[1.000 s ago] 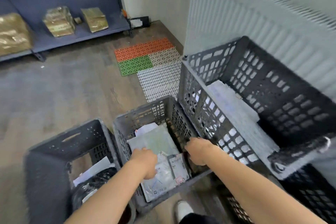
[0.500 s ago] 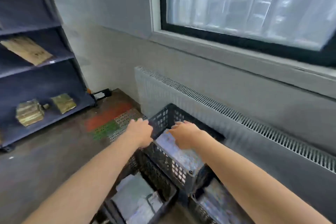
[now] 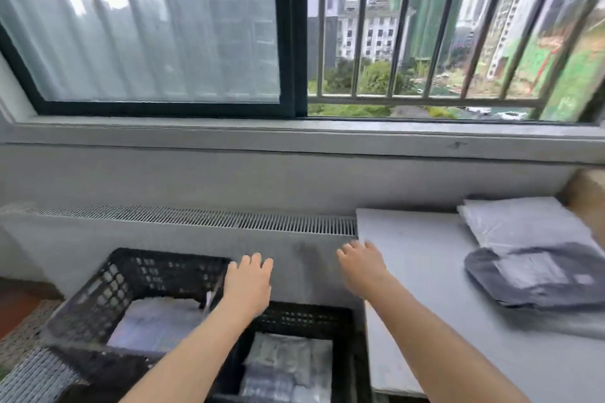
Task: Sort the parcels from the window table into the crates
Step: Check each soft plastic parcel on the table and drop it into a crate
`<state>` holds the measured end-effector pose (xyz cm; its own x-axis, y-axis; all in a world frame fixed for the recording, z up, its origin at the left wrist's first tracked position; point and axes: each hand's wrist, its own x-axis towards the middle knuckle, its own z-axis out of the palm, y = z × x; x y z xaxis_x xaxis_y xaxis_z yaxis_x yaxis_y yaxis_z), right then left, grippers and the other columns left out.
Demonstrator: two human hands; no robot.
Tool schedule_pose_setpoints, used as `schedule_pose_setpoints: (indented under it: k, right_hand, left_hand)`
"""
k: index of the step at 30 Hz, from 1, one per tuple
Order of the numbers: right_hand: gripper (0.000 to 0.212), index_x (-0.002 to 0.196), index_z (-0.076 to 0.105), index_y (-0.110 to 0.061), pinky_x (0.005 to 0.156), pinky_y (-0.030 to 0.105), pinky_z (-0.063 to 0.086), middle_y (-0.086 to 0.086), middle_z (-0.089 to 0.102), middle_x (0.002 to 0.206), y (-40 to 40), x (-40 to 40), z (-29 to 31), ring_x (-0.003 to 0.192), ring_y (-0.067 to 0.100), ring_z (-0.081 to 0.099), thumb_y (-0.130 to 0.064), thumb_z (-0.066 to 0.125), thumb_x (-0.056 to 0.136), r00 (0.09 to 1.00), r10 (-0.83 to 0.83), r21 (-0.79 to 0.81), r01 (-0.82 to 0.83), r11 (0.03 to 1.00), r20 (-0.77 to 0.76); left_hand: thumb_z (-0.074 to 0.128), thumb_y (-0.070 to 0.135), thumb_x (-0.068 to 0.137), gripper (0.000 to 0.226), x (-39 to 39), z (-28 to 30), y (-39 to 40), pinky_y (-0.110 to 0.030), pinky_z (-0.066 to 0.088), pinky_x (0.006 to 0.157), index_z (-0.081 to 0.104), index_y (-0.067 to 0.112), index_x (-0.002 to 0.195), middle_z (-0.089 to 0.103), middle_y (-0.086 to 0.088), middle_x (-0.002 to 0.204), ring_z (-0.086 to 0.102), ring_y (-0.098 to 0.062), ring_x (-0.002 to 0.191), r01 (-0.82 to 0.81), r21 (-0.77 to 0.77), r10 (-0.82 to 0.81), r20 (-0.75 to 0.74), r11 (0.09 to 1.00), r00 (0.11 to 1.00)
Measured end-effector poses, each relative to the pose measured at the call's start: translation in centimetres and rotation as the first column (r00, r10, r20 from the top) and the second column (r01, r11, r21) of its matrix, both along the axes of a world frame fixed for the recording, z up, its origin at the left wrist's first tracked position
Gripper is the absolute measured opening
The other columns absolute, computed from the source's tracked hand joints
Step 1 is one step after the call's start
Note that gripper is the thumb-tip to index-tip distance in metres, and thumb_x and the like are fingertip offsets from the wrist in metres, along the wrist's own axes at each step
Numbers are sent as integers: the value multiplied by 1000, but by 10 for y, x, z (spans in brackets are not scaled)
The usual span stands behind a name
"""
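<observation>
While both arms reach forward below the window, nothing is held.
Left hand [image 3: 247, 285]: fingers relaxed and spread, empty, above the rim of the upper black crate [image 3: 98, 301].
Right hand [image 3: 361, 267]: loose and empty, at the left edge of the grey table [image 3: 425, 288].
Parcels on table: a white mailer [image 3: 520, 224] at the back, a dark grey mailer [image 3: 540, 275] in front of it, overlapping its near edge.
Crates: pale parcels lie in the upper crate and in the lower black crate [image 3: 307, 317] beside it.
</observation>
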<state>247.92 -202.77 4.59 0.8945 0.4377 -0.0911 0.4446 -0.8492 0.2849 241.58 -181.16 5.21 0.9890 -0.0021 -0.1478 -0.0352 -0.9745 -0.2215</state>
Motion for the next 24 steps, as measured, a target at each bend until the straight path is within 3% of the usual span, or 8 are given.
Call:
schedule_pose_setpoints:
  k: [7,12,16,21,24]
  right_hand:
    - [36,129,48,-12,103,37,31,7,49,133,-204,38,-1,126,25,42,-19,50,93,978,-205,-50,203,978,-30]
    - [38,132,51,-14,102,37,35,9,47,139,-311,49,-15,128,29,42,-14,46,95,936,-334,-89,325,942,-114]
    - [33,130,53,-13,97,37,41,9,48,137,-357,50,-21,123,29,50,-13,38,100,910,-390,-99,378,920,-142]
    - [39,130,49,-13,101,39,36,7,50,132,-393,48,-25,125,25,44,-24,53,93,877,-447,-202,413,888,-174]
    - [39,130,48,-12,103,41,32,9,48,134,-413,48,-26,126,26,42,-18,53,92,862,-478,-213,442,871,-168]
  left_hand:
    - [41,34,99,48,84,3,-212,-41,30,104,30,17,143,36,-7,144,34,-26,132,186,-61,-184,46,981,982]
    - [44,30,97,41,111,-13,-322,-41,29,101,37,17,135,40,-5,137,36,-25,127,273,-107,-272,20,956,962]
    - [44,33,97,40,120,-27,-366,-41,29,99,38,16,133,41,-6,136,37,-27,126,351,-75,-353,-11,933,936]
    - [43,35,98,43,147,-35,-393,-38,28,99,36,16,135,40,-5,137,36,-26,127,403,-69,-406,-27,913,914]
    - [44,34,97,40,162,-35,-414,-37,29,98,39,17,133,42,-5,135,37,-25,126,425,-70,-427,-17,902,904]
